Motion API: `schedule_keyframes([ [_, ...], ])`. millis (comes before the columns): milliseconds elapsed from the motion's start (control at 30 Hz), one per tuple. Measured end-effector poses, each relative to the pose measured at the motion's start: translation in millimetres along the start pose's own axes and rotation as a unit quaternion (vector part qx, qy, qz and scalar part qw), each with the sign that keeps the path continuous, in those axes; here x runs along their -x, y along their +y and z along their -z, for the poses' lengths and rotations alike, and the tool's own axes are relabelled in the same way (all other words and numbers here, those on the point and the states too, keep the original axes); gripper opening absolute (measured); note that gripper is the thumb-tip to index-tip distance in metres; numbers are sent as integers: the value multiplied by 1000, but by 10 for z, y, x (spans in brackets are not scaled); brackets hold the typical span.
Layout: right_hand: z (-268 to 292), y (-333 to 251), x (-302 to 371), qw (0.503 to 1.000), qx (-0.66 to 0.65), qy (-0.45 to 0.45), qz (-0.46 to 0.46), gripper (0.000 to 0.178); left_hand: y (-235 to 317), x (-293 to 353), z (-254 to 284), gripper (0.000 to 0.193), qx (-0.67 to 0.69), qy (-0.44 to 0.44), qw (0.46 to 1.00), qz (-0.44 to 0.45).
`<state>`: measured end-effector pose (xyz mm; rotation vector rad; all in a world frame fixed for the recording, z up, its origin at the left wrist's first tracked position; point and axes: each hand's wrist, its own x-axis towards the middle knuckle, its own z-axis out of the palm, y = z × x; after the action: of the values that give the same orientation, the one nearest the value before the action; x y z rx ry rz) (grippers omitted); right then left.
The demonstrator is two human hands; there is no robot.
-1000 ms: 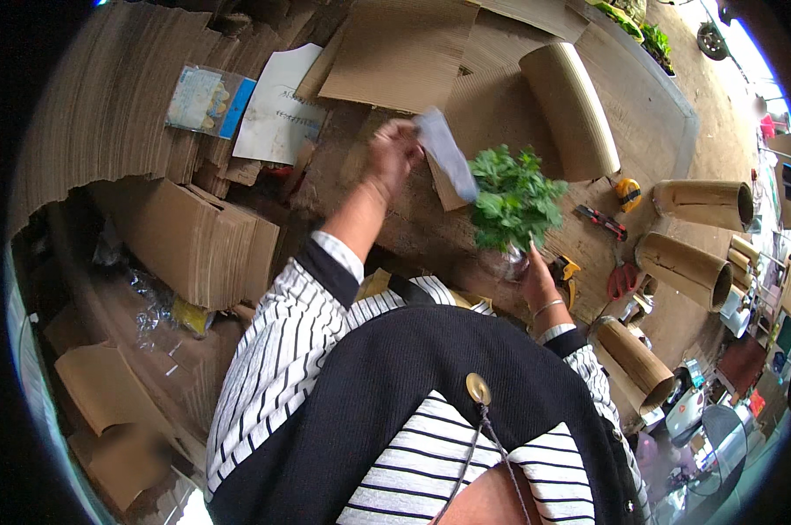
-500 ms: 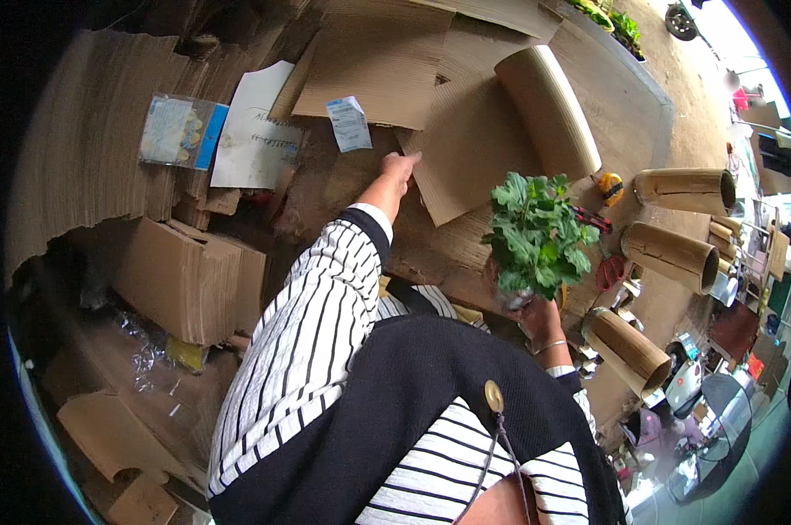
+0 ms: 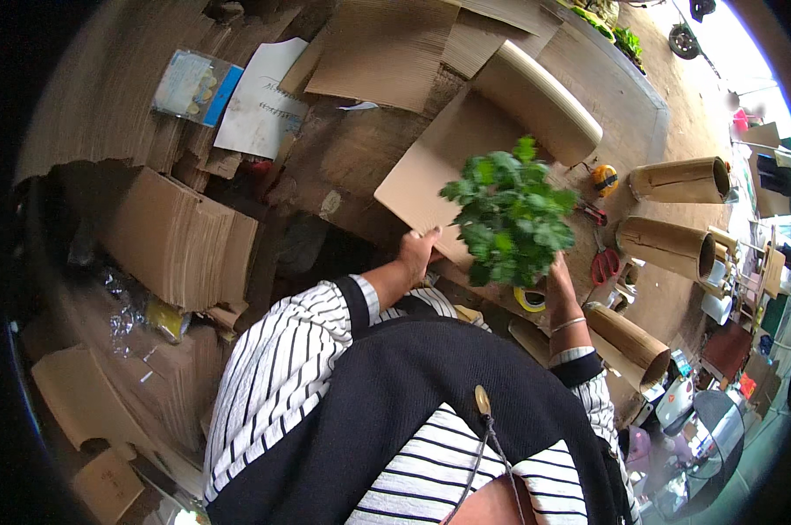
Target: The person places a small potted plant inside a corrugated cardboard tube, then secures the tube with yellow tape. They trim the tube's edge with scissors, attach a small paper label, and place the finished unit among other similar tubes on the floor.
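My left hand (image 3: 415, 254) grips the near edge of a curled cardboard sheet (image 3: 426, 179), its thumb on top of the board. The far part of that sheet rolls up into a curve (image 3: 535, 101). Over the sheet's near right part is a leafy green plant (image 3: 509, 219), held by my right hand (image 3: 560, 278). The leaves hide most of the right fingers and the base of the plant. To the right of the plant lie red-handled scissors (image 3: 604, 265), a red-and-black tool (image 3: 593, 213) and a yellow tape measure (image 3: 604, 180).
Several cardboard tubes (image 3: 679, 181) lie along the right side. A yellow tape roll (image 3: 530, 299) is near my right wrist. Stacked cardboard (image 3: 181, 241) stands at the left, with a plastic packet (image 3: 194, 87) and a written sheet (image 3: 260, 101) beyond. Flat cardboard (image 3: 382, 52) lies at the back.
My left hand has drawn the cardboard sheet's near edge toward me. The plant has risen slightly to the left with my right hand. The small paper slip is now mostly out of sight.
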<state>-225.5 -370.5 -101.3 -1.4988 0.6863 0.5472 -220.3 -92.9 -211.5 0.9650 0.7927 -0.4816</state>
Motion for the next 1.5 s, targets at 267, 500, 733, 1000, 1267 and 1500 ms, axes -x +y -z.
schedule_keyframes([
  [267,-657,51,-312,960,270,-74,-34,69,-1240,-156,905,26,-6,103,995,5],
  [500,-861,-33,-346,945,285,-159,-10,56,-1042,5,622,27,31,194,979,62],
  [733,-524,475,-967,833,523,-181,13,44,-893,228,548,20,103,-15,992,73],
  [1000,-921,364,-614,846,531,16,55,100,-850,457,263,27,71,-95,986,115],
  [1267,-803,170,-632,855,512,-49,58,88,-1035,287,179,26,137,-66,985,86],
  [1500,-629,185,-536,848,530,-15,1,84,-849,390,136,28,90,-67,990,90],
])
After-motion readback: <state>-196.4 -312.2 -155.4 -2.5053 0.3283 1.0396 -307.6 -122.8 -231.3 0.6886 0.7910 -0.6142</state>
